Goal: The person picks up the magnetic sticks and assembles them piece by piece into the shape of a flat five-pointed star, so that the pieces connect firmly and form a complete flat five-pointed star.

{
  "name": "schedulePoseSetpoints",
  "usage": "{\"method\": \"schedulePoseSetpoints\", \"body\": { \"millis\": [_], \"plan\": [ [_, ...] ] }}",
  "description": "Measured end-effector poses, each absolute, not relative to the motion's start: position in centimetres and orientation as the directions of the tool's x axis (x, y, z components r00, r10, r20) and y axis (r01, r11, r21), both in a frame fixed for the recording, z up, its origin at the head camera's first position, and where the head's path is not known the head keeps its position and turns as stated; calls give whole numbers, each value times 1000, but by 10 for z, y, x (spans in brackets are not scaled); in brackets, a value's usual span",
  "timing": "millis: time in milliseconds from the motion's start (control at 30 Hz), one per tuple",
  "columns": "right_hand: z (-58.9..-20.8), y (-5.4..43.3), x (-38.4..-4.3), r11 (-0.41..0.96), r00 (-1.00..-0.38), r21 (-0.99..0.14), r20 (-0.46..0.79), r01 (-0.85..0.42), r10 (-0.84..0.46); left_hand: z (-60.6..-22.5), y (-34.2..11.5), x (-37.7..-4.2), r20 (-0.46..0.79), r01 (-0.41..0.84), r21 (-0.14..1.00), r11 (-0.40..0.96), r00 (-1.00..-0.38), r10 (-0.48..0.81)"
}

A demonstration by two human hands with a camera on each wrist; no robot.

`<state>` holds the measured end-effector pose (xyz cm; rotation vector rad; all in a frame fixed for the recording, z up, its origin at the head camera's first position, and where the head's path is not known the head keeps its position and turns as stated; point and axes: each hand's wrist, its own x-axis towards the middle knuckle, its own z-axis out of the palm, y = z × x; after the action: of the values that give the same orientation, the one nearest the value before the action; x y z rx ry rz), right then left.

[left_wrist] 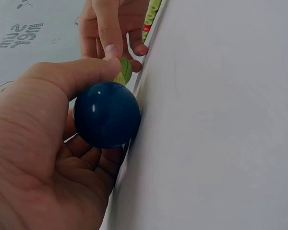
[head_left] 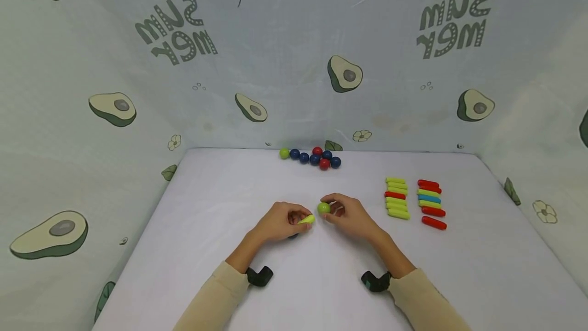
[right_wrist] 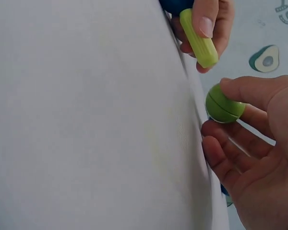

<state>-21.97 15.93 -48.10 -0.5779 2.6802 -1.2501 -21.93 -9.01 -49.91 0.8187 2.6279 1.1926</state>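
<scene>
My left hand (head_left: 281, 221) pinches a yellow-green stick (right_wrist: 199, 40) between thumb and fingers. At the near end of that stick sits a dark blue ball (left_wrist: 107, 115), mostly hidden under the hand in the head view. My right hand (head_left: 347, 213) holds a green ball (right_wrist: 224, 104) between thumb and fingertips. In the head view, a small gap separates the green ball from the stick's tip. Both hands are close together near the middle of the white table (head_left: 321, 280).
A cluster of blue, red and green balls (head_left: 315, 160) lies at the table's back edge. On the right are two columns of short sticks, one mostly yellow-green (head_left: 397, 198), the other red, yellow-green and blue (head_left: 431, 203). A printed avocado cloth (head_left: 294, 65) hangs behind.
</scene>
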Motion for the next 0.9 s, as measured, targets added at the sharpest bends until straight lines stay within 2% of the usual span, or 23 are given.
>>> {"method": "schedulePoseSetpoints", "body": {
  "millis": [233,467,900],
  "plan": [
    [-482,154,-212,539,-888,-767,84,-347,-452,-497,-90,-220,94,412,749,518,-841,533],
    [-489,154,-212,535,-893,-776,81,-336,-443,-498,-90,-219,84,413,741,530,-840,536],
    [-492,143,-207,431,-874,-844,85,-318,-479,-496,-87,-217,76,375,751,543,-866,493]
  ]
}}
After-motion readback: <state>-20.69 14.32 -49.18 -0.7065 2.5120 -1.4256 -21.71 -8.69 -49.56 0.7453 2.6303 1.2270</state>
